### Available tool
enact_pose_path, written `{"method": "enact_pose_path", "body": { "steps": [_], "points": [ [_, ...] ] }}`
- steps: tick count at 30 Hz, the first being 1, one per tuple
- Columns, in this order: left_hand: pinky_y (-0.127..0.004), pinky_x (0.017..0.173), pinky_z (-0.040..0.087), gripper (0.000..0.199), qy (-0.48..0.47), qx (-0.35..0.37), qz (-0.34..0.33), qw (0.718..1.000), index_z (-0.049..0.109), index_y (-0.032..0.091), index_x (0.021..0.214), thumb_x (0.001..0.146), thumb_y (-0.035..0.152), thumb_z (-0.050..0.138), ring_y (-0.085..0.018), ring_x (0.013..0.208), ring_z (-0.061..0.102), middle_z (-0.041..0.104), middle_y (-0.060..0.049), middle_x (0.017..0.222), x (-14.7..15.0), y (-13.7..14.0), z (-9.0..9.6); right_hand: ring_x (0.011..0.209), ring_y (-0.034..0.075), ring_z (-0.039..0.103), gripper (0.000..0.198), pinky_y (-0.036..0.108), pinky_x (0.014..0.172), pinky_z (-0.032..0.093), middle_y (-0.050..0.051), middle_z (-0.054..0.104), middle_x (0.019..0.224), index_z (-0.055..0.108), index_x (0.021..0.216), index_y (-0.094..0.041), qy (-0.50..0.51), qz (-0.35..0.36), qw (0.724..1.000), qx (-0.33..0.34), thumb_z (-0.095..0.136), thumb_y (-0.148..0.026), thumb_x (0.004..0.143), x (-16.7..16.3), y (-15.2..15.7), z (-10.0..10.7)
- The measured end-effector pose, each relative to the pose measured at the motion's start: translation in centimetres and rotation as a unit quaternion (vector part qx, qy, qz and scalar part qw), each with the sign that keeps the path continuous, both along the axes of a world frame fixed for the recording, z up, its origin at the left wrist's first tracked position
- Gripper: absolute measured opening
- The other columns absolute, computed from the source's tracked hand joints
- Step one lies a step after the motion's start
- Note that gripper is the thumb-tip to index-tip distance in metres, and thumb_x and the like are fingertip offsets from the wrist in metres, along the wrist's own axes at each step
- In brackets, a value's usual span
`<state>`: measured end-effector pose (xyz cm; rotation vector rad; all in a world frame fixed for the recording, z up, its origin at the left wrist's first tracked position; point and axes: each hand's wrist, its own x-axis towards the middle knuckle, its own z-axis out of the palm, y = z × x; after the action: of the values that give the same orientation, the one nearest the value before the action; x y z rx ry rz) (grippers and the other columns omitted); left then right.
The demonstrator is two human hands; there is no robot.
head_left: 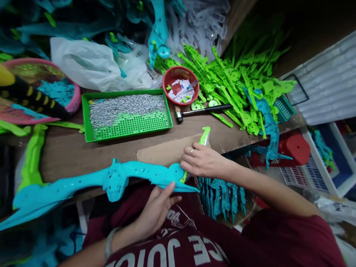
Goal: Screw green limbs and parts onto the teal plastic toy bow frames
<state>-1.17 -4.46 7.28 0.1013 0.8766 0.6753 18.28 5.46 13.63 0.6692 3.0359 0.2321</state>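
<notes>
A long turquoise plastic toy bow part (138,166) lies across the front edge of the bench, its pointed right end near my body. My left hand (156,207) grips that right end from below, thumb on top. At the same end, my right hand (201,160) has its fingers closed around a lime-green plastic arm piece (206,133), whose tip sticks out beyond the knuckles. The green piece meets the turquoise part under my right fingers, where the joint is mostly hidden. Another lime-green arm (34,159) extends from the left end of the bow part.
A green tray (128,137) of small metal pins stands behind the bow part. Right of it are a red basket (180,70) of small pieces and a hammer (206,110). Lime-green parts (232,88) pile up at the right. A pink basin (73,94) sits left.
</notes>
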Motion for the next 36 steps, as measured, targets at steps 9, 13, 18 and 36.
{"method": "enact_pose_path", "body": {
  "steps": [9,13,18,36],
  "points": [
    [-0.021,0.055,0.051,0.051,0.012,0.031,-0.033,0.999,0.07,0.016,0.094,0.066,0.056,0.085,-0.018,0.078,0.07,0.074,-0.008,0.097,2.3,0.5,-0.1,0.08,0.019,0.046,0.019,0.034,0.068,0.027,0.004,0.058,0.08,0.054,0.083,-0.018,-0.027,0.011,0.999,-0.027,0.047,-0.015,0.1,-0.1,1.3,-0.5],
    [-0.022,0.055,0.051,0.042,0.044,0.044,-0.01,0.998,0.07,0.016,0.09,0.073,0.053,0.081,-0.02,0.078,0.07,0.074,-0.007,0.087,1.3,0.7,0.1,0.08,0.02,0.046,0.022,0.034,0.068,0.028,0.005,0.059,0.081,0.055,0.083,-0.018,-0.037,0.006,0.999,-0.038,0.044,-0.016,0.102,0.4,1.8,-0.5],
    [-0.024,0.052,0.045,0.039,0.1,0.102,-0.037,0.989,0.072,0.014,0.079,0.082,0.053,0.072,-0.015,0.06,0.062,0.075,-0.008,0.075,1.1,0.4,-0.5,0.083,0.022,0.046,0.019,0.035,0.068,0.03,0.006,0.06,0.084,0.057,0.084,-0.018,-0.034,-0.019,0.995,-0.095,0.049,-0.027,0.099,0.4,1.5,-1.4],
    [-0.021,0.043,0.035,0.059,-0.07,-0.006,-0.151,0.986,0.064,0.013,0.09,0.073,0.069,0.07,-0.015,0.055,0.064,0.074,-0.012,0.077,7.1,3.7,0.4,0.083,0.025,0.047,0.006,0.036,0.07,0.033,0.009,0.06,0.081,0.062,0.084,-0.016,-0.046,-0.129,0.978,-0.155,0.061,-0.021,0.082,0.7,3.9,-4.3]
  ]
}}
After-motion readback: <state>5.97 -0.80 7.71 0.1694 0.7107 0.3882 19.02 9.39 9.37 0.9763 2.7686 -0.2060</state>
